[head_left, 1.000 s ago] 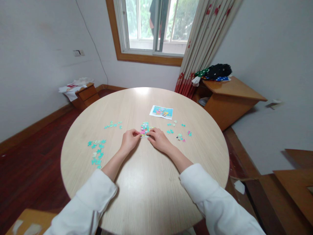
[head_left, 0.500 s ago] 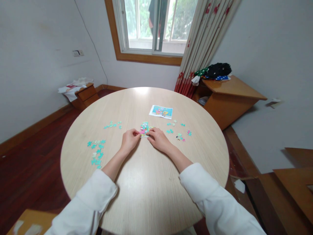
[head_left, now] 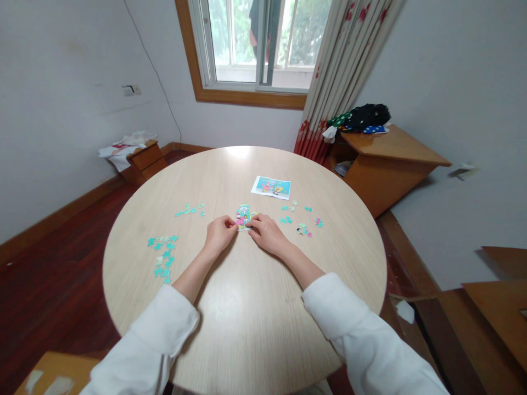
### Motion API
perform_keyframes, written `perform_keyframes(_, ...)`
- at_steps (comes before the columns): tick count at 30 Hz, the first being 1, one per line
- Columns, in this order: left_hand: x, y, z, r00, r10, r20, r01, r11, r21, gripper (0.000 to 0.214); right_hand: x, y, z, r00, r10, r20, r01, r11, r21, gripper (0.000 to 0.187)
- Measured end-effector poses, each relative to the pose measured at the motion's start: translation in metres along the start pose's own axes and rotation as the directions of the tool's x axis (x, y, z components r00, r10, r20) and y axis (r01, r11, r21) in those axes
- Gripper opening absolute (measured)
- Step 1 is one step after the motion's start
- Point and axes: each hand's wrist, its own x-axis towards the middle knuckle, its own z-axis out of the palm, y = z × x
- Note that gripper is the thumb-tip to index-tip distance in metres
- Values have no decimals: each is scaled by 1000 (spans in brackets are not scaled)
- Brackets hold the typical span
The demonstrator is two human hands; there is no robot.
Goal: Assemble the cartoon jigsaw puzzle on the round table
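A small joined cluster of colourful puzzle pieces (head_left: 244, 215) lies near the middle of the round wooden table (head_left: 230, 329). My left hand (head_left: 219, 233) pinches the cluster's near left edge, fingers curled together. On the cluster's near right edge rests my right hand (head_left: 267, 233), its fingers bent and pressed on the pieces. Both hands rest on the tabletop. A printed reference picture (head_left: 271, 187) lies flat just beyond the cluster.
Loose teal pieces lie in groups at the left (head_left: 163, 255), the far left (head_left: 190, 209) and the right (head_left: 301, 220). A wooden cabinet (head_left: 387, 164) with clothes stands at the right; a small drawer unit (head_left: 142, 159) sits by the left wall.
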Motion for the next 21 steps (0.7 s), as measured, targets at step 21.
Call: perform_keyframes(21, -2, 4, 1, 1000, -1, 30, -2, 996, 94, 11, 0, -2, -2, 1000, 5, 4, -5, 1000, -8, 22)
